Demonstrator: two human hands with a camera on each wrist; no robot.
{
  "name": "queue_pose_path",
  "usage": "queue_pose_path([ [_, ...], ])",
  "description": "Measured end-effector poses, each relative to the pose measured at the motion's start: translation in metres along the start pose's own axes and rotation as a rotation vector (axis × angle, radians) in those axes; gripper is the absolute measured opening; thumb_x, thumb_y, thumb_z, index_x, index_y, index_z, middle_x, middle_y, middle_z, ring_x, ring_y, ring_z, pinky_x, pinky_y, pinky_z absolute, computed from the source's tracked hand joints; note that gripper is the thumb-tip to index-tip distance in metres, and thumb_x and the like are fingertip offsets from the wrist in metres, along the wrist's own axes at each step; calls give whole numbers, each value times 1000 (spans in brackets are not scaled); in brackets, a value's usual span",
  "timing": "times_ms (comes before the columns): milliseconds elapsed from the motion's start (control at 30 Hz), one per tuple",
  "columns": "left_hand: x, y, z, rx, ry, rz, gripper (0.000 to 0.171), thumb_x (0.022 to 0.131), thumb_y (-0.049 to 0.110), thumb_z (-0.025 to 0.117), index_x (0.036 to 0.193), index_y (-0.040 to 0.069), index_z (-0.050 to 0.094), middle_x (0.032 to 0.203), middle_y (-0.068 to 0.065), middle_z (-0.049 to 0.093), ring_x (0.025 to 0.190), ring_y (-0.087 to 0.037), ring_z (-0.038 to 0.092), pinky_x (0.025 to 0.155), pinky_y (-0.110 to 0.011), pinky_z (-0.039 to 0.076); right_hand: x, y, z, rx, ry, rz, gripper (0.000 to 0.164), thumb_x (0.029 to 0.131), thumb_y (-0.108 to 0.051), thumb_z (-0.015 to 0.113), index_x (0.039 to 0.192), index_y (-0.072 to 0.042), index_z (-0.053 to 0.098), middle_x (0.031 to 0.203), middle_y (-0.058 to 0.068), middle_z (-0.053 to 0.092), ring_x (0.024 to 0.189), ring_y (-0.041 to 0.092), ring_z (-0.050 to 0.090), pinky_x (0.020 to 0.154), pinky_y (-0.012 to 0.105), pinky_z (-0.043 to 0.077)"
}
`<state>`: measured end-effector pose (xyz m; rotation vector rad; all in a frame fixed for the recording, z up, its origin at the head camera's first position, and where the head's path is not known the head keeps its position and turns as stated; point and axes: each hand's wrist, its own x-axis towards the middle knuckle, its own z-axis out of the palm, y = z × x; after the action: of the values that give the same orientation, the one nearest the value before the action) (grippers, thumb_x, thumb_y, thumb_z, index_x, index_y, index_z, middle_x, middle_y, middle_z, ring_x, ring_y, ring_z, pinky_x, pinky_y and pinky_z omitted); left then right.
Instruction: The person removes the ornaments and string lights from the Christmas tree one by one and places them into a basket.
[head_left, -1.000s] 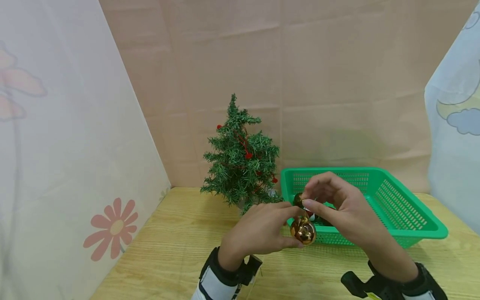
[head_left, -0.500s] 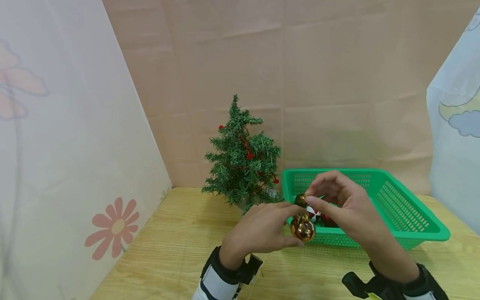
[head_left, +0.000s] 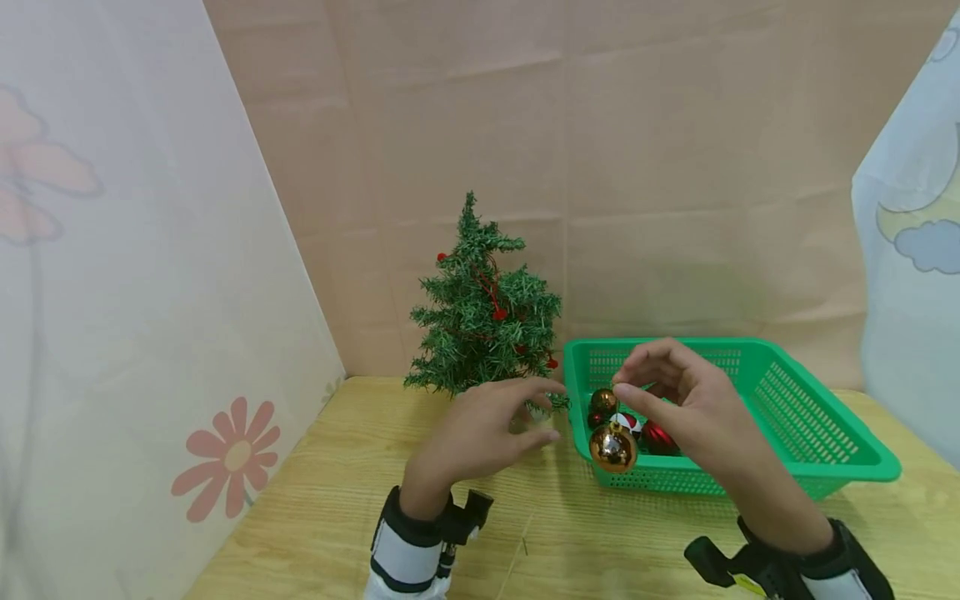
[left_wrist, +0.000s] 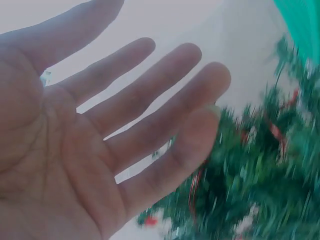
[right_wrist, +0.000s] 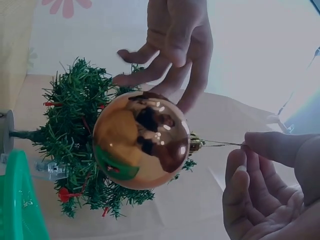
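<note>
A shiny gold Christmas bauble [head_left: 613, 447] hangs by a thin string from my right hand [head_left: 690, 408], whose thumb and forefinger pinch the string's end. The right wrist view shows the bauble [right_wrist: 142, 142] with its gold cap and the taut loop. My left hand [head_left: 483, 429] holds nothing; in the left wrist view its fingers [left_wrist: 150, 100] are spread and nearly straight. It hovers in front of a small green Christmas tree [head_left: 483, 317] decorated with red beads and ribbon, and hides the tree's base in the head view.
A green plastic basket [head_left: 840, 417] stands on the wooden table [head_left: 315, 467] at the right. Inside lie another gold bauble [head_left: 603, 401], a red bauble [head_left: 658, 437] and a red-and-white one [head_left: 626, 422]. Cloth walls [head_left: 712, 167] enclose the back and sides.
My left hand has let go of the gold bauble and moved left, its fingers opening. The bauble now hangs freely from my right hand, which has barely moved.
</note>
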<state>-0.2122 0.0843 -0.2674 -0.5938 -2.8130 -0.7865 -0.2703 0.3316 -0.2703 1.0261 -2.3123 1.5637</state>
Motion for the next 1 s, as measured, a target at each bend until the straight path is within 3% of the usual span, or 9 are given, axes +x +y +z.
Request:
queue_pose_path([
  [267, -20, -33, -29, -158, 287, -32, 29, 96, 25, 67, 125, 20, 65, 99, 4, 71, 83, -12, 67, 67, -26, 52, 6, 11, 3, -22, -5, 8, 20, 95, -15, 68, 113, -10, 58, 101, -6, 69, 90, 6, 66, 66, 25, 50],
  [400, -26, -50, -38, -264, 465, -144, 23, 97, 22, 65, 119, 13, 67, 95, -3, 71, 77, -19, 65, 67, -27, 51, 6, 14, 3, -34, -16, 41, 21, 96, -18, 67, 114, -11, 58, 101, -12, 67, 91, 5, 65, 66, 25, 50],
  [567, -27, -80, -44, -574, 791, -338, 13, 98, 15, 63, 108, 7, 68, 75, 2, 69, 62, -15, 65, 56, -22, 46, 7, 18, 4, -40, -12, 54, 21, 96, -18, 67, 114, -10, 58, 100, -16, 68, 90, 5, 63, 66, 24, 50],
  [667, -26, -101, -42, -710, 991, -430, 12, 99, 16, 62, 103, 6, 66, 62, 9, 62, 50, -7, 59, 48, -17, 41, 8, 20, 4, -51, -9, 62, 21, 96, -19, 67, 114, -10, 59, 99, -16, 68, 90, 5, 63, 66, 24, 49],
  [767, -24, -125, -33, -826, 1127, -489, 12, 100, 17, 60, 96, 7, 65, 57, 9, 57, 46, -5, 54, 45, -16, 39, 9, 21, 4, -57, -10, 77, 22, 96, -20, 67, 114, -10, 59, 99, -17, 68, 90, 5, 64, 66, 24, 50],
  [867, -22, -152, -18, -943, 1169, -580, 15, 100, 18, 58, 88, 9, 61, 57, 8, 54, 47, -6, 52, 48, -19, 39, 10, 23, 4, -51, -8, 89, 22, 96, -20, 67, 114, -10, 59, 99, -16, 68, 89, 4, 65, 67, 23, 50],
  [1000, -15, -183, 9, -1095, 1134, -729, 15, 100, 20, 55, 89, 12, 59, 61, 7, 54, 53, -9, 54, 55, -23, 42, 10, 24, 4, -51, -5, 92, 23, 96, -21, 67, 114, -9, 59, 100, -14, 69, 89, 2, 65, 68, 23, 50],
])
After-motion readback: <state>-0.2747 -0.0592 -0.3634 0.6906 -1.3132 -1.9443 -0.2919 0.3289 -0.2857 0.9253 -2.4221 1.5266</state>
